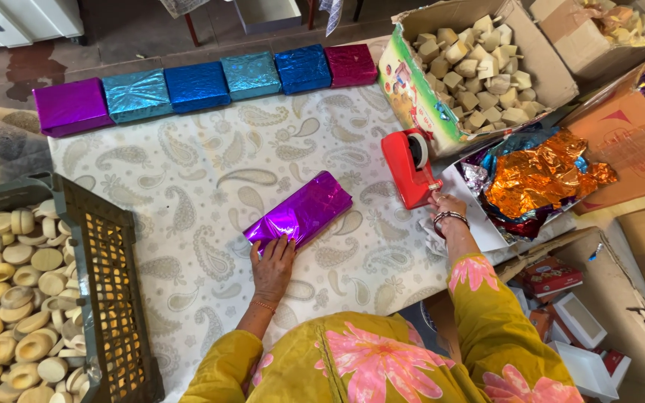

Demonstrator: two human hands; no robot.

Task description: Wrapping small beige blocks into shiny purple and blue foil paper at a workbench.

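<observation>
Along the frame's top, six foil-wrapped boxes lie finished; at centre, left hand presses flat on a purple-wrapped box, right hand fingers pinching tape at the red tape dispenser.

A long purple foil-wrapped package lies slantwise near the middle of the paisley-covered table. Along the table's far edge runs a touching row of six foil-wrapped boxes: purple, light blue, dark blue, teal, dark blue, magenta. Off the right edge stands an open cardboard carton with a colourful printed side.

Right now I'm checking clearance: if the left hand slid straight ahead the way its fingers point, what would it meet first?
The left hand already touches the purple foil-wrapped box; it would push into that first.
</observation>
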